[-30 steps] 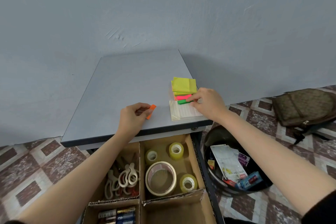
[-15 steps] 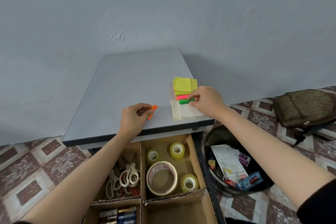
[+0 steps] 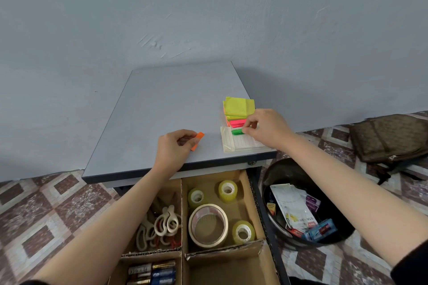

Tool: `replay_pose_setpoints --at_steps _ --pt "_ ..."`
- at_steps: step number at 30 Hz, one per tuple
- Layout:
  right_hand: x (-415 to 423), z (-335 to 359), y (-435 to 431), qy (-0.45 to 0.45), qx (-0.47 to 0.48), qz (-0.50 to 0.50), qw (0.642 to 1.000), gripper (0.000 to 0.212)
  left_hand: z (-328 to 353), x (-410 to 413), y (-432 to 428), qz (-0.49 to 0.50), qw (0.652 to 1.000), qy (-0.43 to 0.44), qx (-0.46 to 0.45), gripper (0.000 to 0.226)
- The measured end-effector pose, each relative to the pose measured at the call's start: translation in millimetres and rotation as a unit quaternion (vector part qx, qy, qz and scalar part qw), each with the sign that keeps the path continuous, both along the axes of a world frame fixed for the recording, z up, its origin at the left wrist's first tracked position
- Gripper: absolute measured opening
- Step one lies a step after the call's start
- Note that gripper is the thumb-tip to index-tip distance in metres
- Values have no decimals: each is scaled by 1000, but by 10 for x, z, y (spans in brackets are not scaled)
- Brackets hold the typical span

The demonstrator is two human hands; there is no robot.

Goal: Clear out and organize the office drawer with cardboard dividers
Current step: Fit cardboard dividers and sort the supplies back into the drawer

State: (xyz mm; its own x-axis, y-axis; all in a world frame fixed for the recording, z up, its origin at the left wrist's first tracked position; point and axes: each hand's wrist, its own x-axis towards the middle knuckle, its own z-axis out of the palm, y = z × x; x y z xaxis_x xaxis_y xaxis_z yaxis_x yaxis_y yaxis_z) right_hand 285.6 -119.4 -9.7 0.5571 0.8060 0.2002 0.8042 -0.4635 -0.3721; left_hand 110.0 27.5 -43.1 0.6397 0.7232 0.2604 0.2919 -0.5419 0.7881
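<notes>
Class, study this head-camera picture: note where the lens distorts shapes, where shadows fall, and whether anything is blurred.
Head view: the wide lens stretches both forearms toward the bottom corners; soft light casts a faint shadow on the blue-grey wall right of the grey rectangular tabletop; the left hand pinching an orange paper strip and the right hand pinching a green paper strip look sharp.

Hands sort coloured sticky tabs on a grey desk (image 3: 162, 104) above an open drawer (image 3: 246, 183) fitted with cardboard dividers (image 3: 181, 215).

The left hand (image 3: 172, 146) pinches an orange tab (image 3: 198, 140) near the desk's near edge. The right hand (image 3: 266, 131) pinches a green tab (image 3: 236, 132) on a white lined pad (image 3: 240, 144), with pink tabs (image 3: 237, 122) and yellow notes (image 3: 238, 106) just beyond. Scissors (image 3: 162, 224) fill the drawer's left compartment, tape rolls (image 3: 208, 224) the right, batteries (image 3: 159, 273) a nearer one. A black bin (image 3: 289, 171) and a brown bag (image 3: 389, 139) sit to the right.
</notes>
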Motion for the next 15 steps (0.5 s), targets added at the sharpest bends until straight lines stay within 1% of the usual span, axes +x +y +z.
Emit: replay_pose_setpoints --at_steps 2,7,12,15 --pt "-2 35 17 -1 -3 5 1000 13 7 -6 -1 0 1000 -3 -1 22" --pt "-9 166 98 -21 -60 21 998 13 11 -5 -11 7 1000 2 2 23" --pt "-10 229 175 19 -87 19 996 7 0 0 -14 13 1000 5 1 24" --pt "-9 262 211 33 -99 16 994 8 7 10 -25 16 1000 6 -4 25"
